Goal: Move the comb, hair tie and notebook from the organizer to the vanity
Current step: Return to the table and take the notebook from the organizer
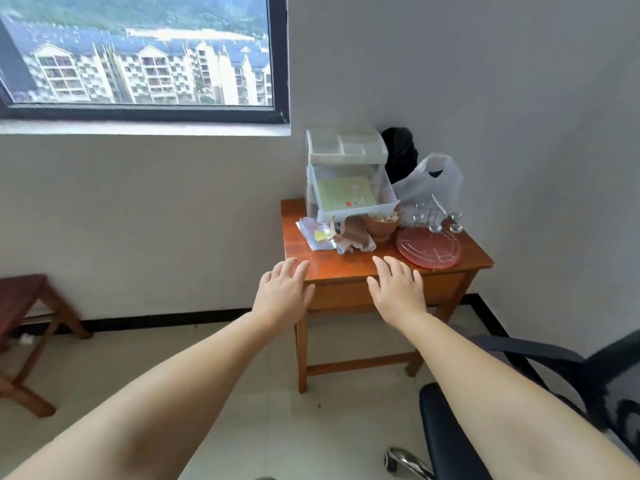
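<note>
A white plastic organizer [313, 174] stands at the back of a small wooden vanity table [322, 263]. Its drawer is pulled out, and a green notebook [344, 195] lies flat inside. I cannot make out a comb or a hair tie. Both arms reach forward. My left hand [282, 291] hovers at the table's front left corner, palm down, fingers apart, holding nothing. My right hand [396, 289] hovers over the front edge, also spread and holding nothing.
On the table sit a brown bowl [381, 225], crumpled wrappers [320, 235], a round pink board [429, 249], metal pieces [434, 220] and a white plastic bag [429, 187]. A black office chair [519, 410] is at lower right, a wooden bench [24, 323] at left.
</note>
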{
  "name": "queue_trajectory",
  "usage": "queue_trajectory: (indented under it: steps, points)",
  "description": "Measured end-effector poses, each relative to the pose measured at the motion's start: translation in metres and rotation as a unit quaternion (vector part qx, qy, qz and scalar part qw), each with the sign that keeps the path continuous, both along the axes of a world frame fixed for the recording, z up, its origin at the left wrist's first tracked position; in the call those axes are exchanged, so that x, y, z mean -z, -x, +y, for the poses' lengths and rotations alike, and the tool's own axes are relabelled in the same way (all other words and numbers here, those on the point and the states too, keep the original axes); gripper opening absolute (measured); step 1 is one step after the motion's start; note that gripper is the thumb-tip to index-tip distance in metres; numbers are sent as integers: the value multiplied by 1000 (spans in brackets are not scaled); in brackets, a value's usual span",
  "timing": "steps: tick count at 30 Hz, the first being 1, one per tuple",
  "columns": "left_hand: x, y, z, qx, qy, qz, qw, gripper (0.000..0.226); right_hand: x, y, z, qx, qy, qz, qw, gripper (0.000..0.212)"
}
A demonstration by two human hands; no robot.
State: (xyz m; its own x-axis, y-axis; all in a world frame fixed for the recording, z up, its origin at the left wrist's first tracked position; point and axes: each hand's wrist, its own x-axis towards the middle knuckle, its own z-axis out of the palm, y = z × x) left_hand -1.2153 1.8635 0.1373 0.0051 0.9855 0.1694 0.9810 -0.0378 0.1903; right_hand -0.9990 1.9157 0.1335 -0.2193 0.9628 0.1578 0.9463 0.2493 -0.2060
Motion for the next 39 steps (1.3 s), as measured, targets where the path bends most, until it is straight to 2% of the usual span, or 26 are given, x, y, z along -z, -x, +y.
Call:
queue_trajectory:
  steps: [4, 11, 14, 17, 23, 25, 27, 29, 31, 33, 35, 37, 38, 39]
  points:
    - [-13, 10, 103, 6, 2, -9, 1000, 51, -17, 10, 96, 7, 1, 51, 999, 49]
    - [4, 0, 233, -26, 30, -59, 997, 67, -26, 31, 263, -14, 48, 92, 994, 48]
    - [17, -2, 263, -54, 55, -89, 993, 75, -25, 41, 312, 39, 116, 116, 986, 52]
    - [24, -5, 278, -77, 63, -148, 984, 82, -24, 50, 340, 111, 175, 99, 973, 53]
    - [27, -4, 284, -98, 33, -236, 966, 93, -21, 54, 357, 144, 192, 134, 962, 54]
    - [26, -3, 281, -103, 22, -266, 958, 94, -22, 52, 357, 135, 229, 233, 935, 49]
    - [25, -3, 278, -111, -2, -293, 950, 95, -26, 46, 357, 111, 248, 355, 895, 35]
    - [25, -4, 276, -122, -10, -298, 947, 95, -35, 34, 354, 81, 228, 390, 888, 24]
    - [26, -2, 276, -129, 2, -289, 949, 89, -45, 20, 350, 68, 213, 415, 882, 26]
    - [25, 2, 279, -133, 2, -292, 947, 77, -60, 3, 342, 55, 196, 483, 852, 18]
    - [22, 8, 280, -140, -21, -302, 943, 66, -74, -18, 333, 23, 189, 564, 804, 12]
    - [19, 13, 283, -140, -39, -316, 937, 57, -85, -41, 319, -30, 236, 607, 758, 14]
    - [17, 14, 286, -139, -43, -324, 935, 53, -87, -49, 312, -54, 279, 600, 748, 16]
    - [14, 16, 290, -138, -43, -331, 932, 49, -88, -52, 305, -76, 318, 565, 758, 20]
